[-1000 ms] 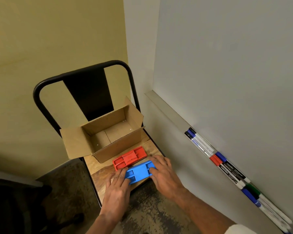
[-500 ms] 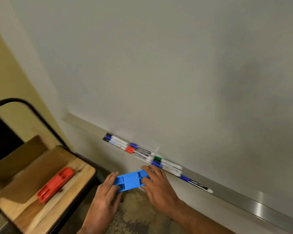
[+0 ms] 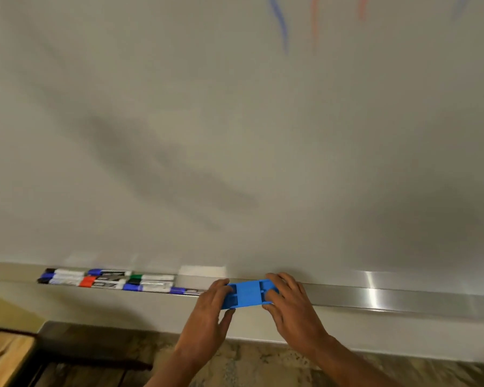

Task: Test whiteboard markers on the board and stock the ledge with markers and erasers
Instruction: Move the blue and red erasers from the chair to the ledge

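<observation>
Both hands hold a blue eraser (image 3: 248,293) between them, lengthwise. The left hand (image 3: 210,311) grips its left end, fingers curled over the top and thumb underneath. The right hand (image 3: 288,303) grips the right end in the same way. The eraser sits right at the front edge of the metal ledge (image 3: 375,291); the picture is blurred, so it may or may not be touching it. Beyond the left hand, further left along the ledge, a cluster of markers (image 3: 109,279) lies in rows, with blue, red, green and black caps. Above the hands rises the whiteboard (image 3: 235,135), and high above the right hand it carries blue and red strokes (image 3: 280,23). Down to the left of the left hand a wooden surface (image 3: 3,356) shows at the frame's corner.
</observation>
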Demonstrator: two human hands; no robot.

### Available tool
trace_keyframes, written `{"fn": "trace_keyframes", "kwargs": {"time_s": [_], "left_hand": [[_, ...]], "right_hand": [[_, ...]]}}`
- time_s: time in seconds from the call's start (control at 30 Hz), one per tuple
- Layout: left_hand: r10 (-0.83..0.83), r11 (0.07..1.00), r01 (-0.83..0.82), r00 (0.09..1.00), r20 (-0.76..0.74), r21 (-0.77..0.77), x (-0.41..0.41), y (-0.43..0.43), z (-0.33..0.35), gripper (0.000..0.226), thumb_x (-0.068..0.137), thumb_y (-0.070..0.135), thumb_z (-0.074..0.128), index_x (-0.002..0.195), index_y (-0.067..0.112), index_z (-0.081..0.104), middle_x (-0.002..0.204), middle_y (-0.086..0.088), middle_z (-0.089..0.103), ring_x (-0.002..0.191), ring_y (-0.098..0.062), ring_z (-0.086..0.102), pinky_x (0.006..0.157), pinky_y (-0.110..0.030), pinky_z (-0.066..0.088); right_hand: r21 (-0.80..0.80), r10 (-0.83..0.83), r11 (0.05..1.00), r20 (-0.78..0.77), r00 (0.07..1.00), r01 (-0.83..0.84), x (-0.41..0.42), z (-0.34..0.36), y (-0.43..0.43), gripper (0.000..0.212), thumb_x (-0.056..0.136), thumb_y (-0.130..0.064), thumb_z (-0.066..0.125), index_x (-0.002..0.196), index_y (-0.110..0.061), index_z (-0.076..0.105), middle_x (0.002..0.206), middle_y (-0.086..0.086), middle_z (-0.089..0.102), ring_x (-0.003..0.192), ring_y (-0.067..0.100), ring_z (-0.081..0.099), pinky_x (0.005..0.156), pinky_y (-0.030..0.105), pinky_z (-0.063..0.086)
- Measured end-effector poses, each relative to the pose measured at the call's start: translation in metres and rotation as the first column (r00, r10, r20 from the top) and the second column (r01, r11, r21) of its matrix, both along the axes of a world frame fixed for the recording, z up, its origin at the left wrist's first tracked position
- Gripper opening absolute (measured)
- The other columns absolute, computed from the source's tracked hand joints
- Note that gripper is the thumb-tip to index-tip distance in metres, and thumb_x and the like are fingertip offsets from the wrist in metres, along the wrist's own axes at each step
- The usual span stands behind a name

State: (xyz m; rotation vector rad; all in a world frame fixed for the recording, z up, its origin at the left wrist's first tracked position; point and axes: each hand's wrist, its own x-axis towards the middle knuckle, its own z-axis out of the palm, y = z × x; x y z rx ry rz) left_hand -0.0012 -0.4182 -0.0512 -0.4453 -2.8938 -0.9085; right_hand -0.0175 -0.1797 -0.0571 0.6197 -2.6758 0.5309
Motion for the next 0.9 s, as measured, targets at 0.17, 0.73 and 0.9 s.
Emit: {"fn": "trace_keyframes", "kwargs": {"time_s": [0.17, 0.73, 0.9], "left_hand": [[-0.125, 0.992, 0.125, 0.992, 0.01, -0.032, -0.029, 0.064, -0.013, 0.048, 0.095, 0.024, 0.069, 0.139, 0.026, 0.05, 0.152, 0.008, 0.046, 0.132, -0.009, 0.049, 0.111, -0.008, 0.025], [-0.213, 0.97, 0.207, 0.976, -0.037, -0.125, -0.054, 0.138, -0.053, 0.05, 0.077, 0.017, 0.087, 0.121, 0.021, 0.064, 0.131, -0.002, 0.065, 0.11, -0.021, 0.067, 0.095, -0.029, 0.053], [-0.24, 0.952, 0.203, 0.959, -0.147, -0.228, -0.056, 0.142, -0.056, 0.053, 0.066, 0.018, 0.094, 0.114, 0.018, 0.072, 0.122, -0.003, 0.071, 0.104, -0.02, 0.07, 0.089, -0.03, 0.057]], "right_hand": [[-0.004, -0.169, 0.986, 0.052, 0.984, 0.169, 0.001, -0.019, 0.061, 0.021, 0.081, -0.026, 0.08, 0.095, -0.022, 0.066, 0.134, 0.003, 0.06, 0.125, 0.021, 0.042, 0.097, 0.042, 0.054], [-0.047, -0.308, 0.944, 0.233, 0.922, 0.327, -0.003, -0.079, 0.121, 0.019, 0.086, -0.023, 0.076, 0.1, -0.023, 0.063, 0.137, 0.006, 0.056, 0.126, 0.028, 0.055, 0.102, 0.043, 0.05], [-0.049, -0.317, 0.939, 0.253, 0.914, 0.339, -0.003, -0.083, 0.122, 0.019, 0.085, -0.023, 0.077, 0.099, -0.024, 0.064, 0.136, 0.007, 0.057, 0.124, 0.028, 0.056, 0.101, 0.043, 0.051]]}}
